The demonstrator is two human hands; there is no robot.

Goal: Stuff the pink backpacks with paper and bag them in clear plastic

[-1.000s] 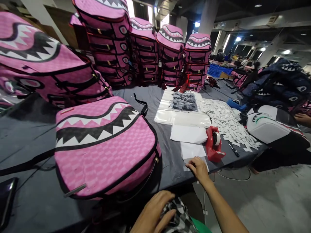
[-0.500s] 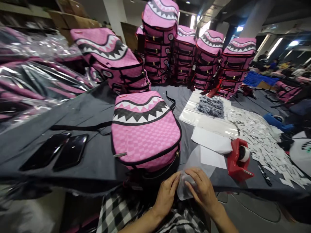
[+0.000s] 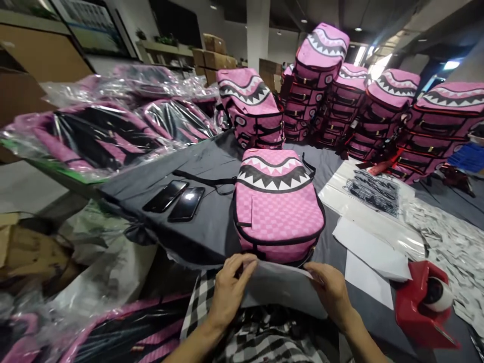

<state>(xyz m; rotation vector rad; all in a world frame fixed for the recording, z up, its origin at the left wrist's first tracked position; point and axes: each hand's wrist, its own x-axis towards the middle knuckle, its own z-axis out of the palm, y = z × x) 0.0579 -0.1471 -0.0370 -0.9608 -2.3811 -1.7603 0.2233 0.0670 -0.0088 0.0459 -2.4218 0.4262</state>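
Pink checked fabric covers the backpack (image 3: 280, 217), printed with a toothed black-and-white mouth; the small red label (image 3: 252, 150) at its far edge is too small to read. It lies on the grey cloth (image 3: 212, 229) of the table, directly beyond the hands. Left hand (image 3: 231, 287) and right hand (image 3: 333, 290) are spread apart, each with thumb and fingers closed on the upper edge of a thin sheet (image 3: 283, 285). It looks like translucent plastic or paper, though I can't be sure which. Stretched over the lap, it hides part of the checked clothing (image 3: 260, 333). Two black phones (image 3: 166, 195) (image 3: 186, 203) lie left of the backpack, near its strap (image 3: 204, 178). To the right, white papers (image 3: 366, 280) overlap beside a red tape dispenser (image 3: 412, 297), which blocks part of the white slips (image 3: 446, 247). Stacked pink backpacks (image 3: 385, 108) stand behind.
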